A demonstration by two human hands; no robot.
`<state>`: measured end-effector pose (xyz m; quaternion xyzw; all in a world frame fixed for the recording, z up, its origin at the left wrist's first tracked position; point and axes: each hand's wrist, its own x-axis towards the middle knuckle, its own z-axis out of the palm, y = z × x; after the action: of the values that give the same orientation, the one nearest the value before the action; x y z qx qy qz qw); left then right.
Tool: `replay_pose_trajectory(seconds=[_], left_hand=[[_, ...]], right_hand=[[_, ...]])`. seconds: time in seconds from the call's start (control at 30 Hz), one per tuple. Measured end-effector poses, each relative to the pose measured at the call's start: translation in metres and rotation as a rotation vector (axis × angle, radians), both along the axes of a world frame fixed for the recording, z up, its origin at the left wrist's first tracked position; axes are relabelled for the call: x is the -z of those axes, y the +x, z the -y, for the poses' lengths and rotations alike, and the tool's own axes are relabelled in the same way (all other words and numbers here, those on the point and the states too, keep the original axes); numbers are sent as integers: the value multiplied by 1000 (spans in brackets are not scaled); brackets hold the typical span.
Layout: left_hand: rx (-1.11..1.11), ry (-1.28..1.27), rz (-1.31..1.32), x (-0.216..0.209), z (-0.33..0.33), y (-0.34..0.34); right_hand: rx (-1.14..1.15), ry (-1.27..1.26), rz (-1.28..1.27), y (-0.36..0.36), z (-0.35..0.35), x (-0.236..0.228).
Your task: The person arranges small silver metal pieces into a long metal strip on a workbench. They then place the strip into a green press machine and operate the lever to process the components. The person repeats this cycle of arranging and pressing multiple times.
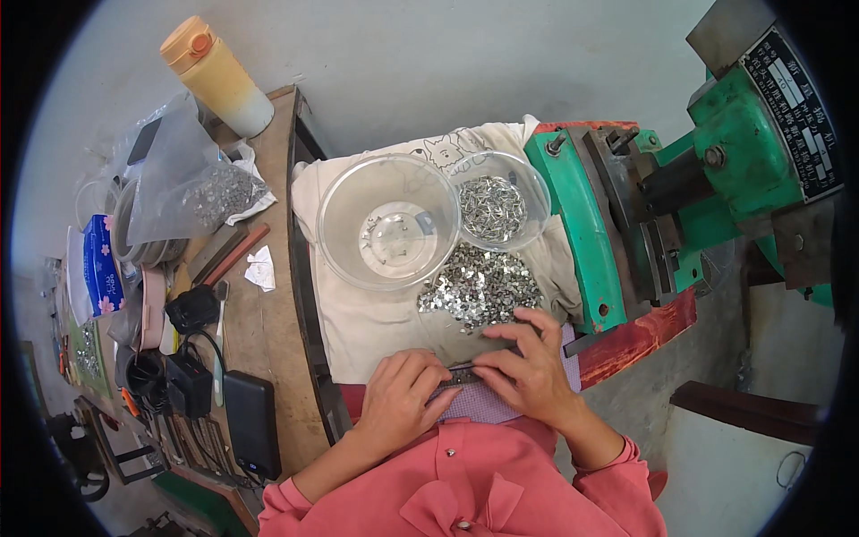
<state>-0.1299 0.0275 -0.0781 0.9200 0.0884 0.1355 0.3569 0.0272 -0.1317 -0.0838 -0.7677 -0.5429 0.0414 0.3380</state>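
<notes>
At 6 o'clock on the cream cloth [376, 331], left hand [400, 394] and right hand [528, 367] both pinch closed on a thin dark metal strip [461, 376]. Its long axis runs 9-to-3. Looks light, stiff, slick; best gripped at its ends. Pile of small shiny metal pieces [479, 286] sits at 12.

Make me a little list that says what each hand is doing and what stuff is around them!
left hand: fingers on one end of a small dark metal strip
right hand: pinching the other end of the strip
pile: shiny small metal pieces on a pale cloth
big clear bowl: almost empty, a few bits inside
small clear bowl: holds more metal pieces
right side: green machine
left side: wooden bench with a bag, bottle and black power bank
</notes>
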Motion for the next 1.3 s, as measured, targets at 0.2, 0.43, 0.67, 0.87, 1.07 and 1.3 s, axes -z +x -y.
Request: replay_pose_trajectory(seconds=[0.2, 0.43, 0.67, 0.87, 1.07, 1.3], left_hand=[[15, 65, -36, -4, 4, 8], [15, 146, -13, 3, 6, 11], [0, 60, -6, 3, 6, 8], [-7, 66, 6, 3, 6, 6], [32, 118, -26, 4, 4, 7], [28, 118, -50, -1, -2, -3]], right_hand=[[-41, 24, 158, 19, -26, -5], [-185, -56, 266, 29, -45, -9], [-203, -86, 200, 29, -52, -12], [-68, -35, 90, 46, -32, -29], [-73, -45, 85, 37, -28, -19], [-101, -15, 233, 28, -45, -3]])
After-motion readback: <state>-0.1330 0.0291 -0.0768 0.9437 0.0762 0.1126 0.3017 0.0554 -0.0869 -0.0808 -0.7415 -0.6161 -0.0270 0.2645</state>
